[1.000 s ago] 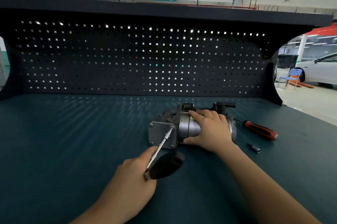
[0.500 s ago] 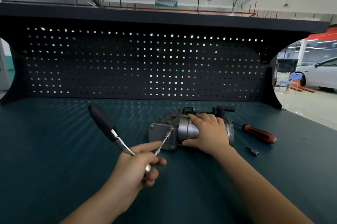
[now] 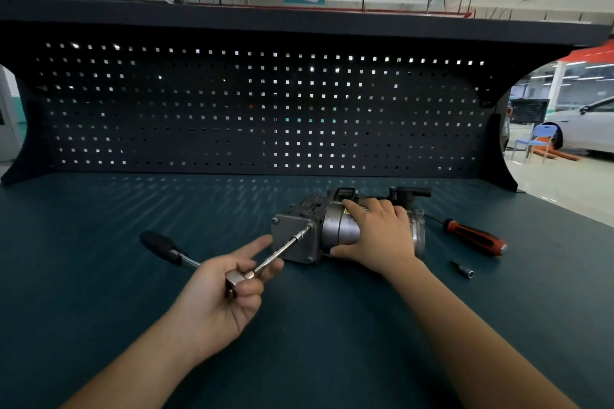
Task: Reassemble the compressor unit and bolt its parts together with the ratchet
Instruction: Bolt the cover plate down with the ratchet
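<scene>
- The compressor unit (image 3: 297, 240) is clasped on the worktop (image 3: 99, 292) by the fingers (image 3: 360, 209) of the right hand (image 3: 382, 240).
- The ratchet (image 3: 237, 276) is gripped at its head by the left hand (image 3: 217, 304) — extension apparently on 1 corner bolt.

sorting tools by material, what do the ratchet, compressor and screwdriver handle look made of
ratchet: likely chromed steel, bright mirror glints; its grip looks matte black rubber or plastic.
compressor: probably cast aluminium, dull grey end plate, smoother satin cylinder.
screwdriver handle: orange-red and black plastic or rubber, slight sheen.
</scene>
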